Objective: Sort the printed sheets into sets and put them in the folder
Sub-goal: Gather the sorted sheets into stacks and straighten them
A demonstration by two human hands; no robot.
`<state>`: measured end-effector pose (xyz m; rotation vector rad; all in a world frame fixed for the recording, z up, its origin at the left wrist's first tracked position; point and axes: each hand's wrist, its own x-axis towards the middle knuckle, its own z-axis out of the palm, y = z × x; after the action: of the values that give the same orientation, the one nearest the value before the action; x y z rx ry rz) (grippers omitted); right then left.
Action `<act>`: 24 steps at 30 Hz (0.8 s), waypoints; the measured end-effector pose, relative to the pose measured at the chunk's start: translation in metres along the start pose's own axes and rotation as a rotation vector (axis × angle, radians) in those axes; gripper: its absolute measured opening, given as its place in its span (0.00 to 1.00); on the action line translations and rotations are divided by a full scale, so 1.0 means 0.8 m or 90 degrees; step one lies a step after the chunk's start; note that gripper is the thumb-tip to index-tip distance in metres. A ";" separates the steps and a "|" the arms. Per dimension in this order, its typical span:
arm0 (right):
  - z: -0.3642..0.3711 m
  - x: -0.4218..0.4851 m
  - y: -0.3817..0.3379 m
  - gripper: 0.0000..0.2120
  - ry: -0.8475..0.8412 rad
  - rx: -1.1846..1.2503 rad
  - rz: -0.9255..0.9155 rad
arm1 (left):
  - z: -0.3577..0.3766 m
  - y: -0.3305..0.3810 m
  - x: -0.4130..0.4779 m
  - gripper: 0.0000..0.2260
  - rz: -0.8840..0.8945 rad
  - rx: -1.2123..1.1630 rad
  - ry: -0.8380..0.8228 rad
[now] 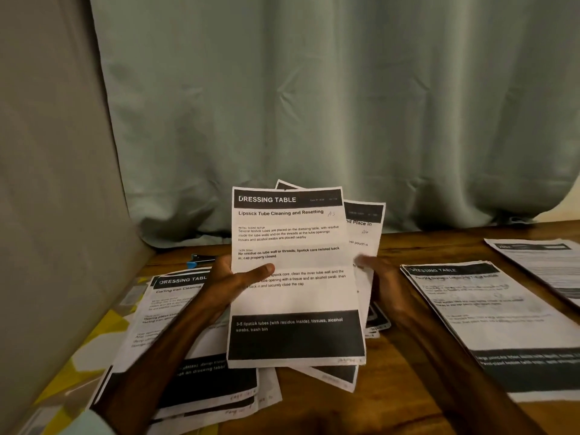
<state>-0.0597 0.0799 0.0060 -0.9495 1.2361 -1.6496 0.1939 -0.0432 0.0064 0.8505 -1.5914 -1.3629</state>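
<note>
Lower left, loose black-banded printed sheets [194, 372] heap on the brown wooden table [320, 412]; at centre the left hand [229, 287] pinches a fan of thin white printed pages [295, 296], thumb in front, the blurred right hand [381, 279] at their right edge, grip unclear. Light and floppy, they likely want support at both side edges. Behind, a pale green curtain [314, 105].

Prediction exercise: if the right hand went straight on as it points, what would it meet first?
Probably the sheets held in the left hand; blur hides whether the right hand touches them.
</note>
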 end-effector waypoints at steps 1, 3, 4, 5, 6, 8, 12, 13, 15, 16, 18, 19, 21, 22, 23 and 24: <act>0.001 0.000 0.001 0.21 -0.018 0.006 -0.013 | 0.002 -0.001 0.000 0.44 0.003 0.000 0.005; 0.002 -0.003 0.005 0.13 -0.038 -0.057 -0.050 | 0.005 -0.002 -0.001 0.44 0.001 0.005 0.005; 0.004 -0.005 0.008 0.11 -0.033 -0.094 -0.071 | 0.006 -0.002 -0.001 0.44 -0.002 0.014 -0.004; 0.004 -0.005 0.012 0.11 -0.024 -0.121 -0.092 | 0.007 -0.001 -0.002 0.44 -0.007 0.026 -0.017; 0.003 -0.004 0.016 0.11 -0.014 -0.138 -0.104 | 0.008 -0.001 -0.003 0.42 -0.011 0.032 -0.032; 0.007 -0.005 0.015 0.10 -0.010 -0.151 -0.105 | 0.007 0.003 -0.004 0.37 -0.023 0.013 -0.050; 0.006 -0.009 0.000 0.06 -0.022 -0.147 -0.066 | -0.001 0.016 -0.001 0.24 -0.060 -0.106 -0.029; 0.004 -0.008 -0.003 0.06 -0.029 -0.147 -0.059 | -0.002 0.020 0.000 0.21 -0.057 -0.118 -0.011; 0.001 -0.008 -0.008 0.04 -0.040 -0.147 -0.047 | -0.001 0.025 -0.001 0.16 -0.045 -0.107 0.024; 0.000 -0.008 -0.009 0.04 -0.044 -0.144 -0.044 | 0.002 0.025 -0.003 0.14 -0.035 -0.099 0.032; 0.001 -0.009 -0.009 0.05 -0.042 -0.144 -0.056 | 0.008 0.025 -0.007 0.11 -0.016 -0.099 0.050; 0.002 -0.010 -0.008 0.07 -0.037 -0.146 -0.066 | 0.010 0.024 -0.008 0.12 -0.004 -0.104 0.060; 0.003 -0.011 -0.006 0.11 -0.022 -0.142 -0.071 | 0.013 0.024 -0.009 0.14 0.010 -0.121 0.084; 0.003 -0.011 -0.004 0.11 -0.015 -0.131 -0.073 | 0.013 0.023 -0.009 0.16 0.011 -0.137 0.096; 0.004 -0.010 -0.001 0.11 -0.005 -0.118 -0.075 | 0.014 0.021 -0.007 0.17 0.007 -0.161 0.106; 0.006 -0.009 0.002 0.11 0.007 -0.107 -0.077 | 0.015 0.020 -0.006 0.18 -0.005 -0.188 0.113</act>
<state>-0.0527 0.0849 0.0048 -1.1385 1.3642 -1.6660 0.1853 -0.0315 0.0213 0.7734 -1.2158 -1.4422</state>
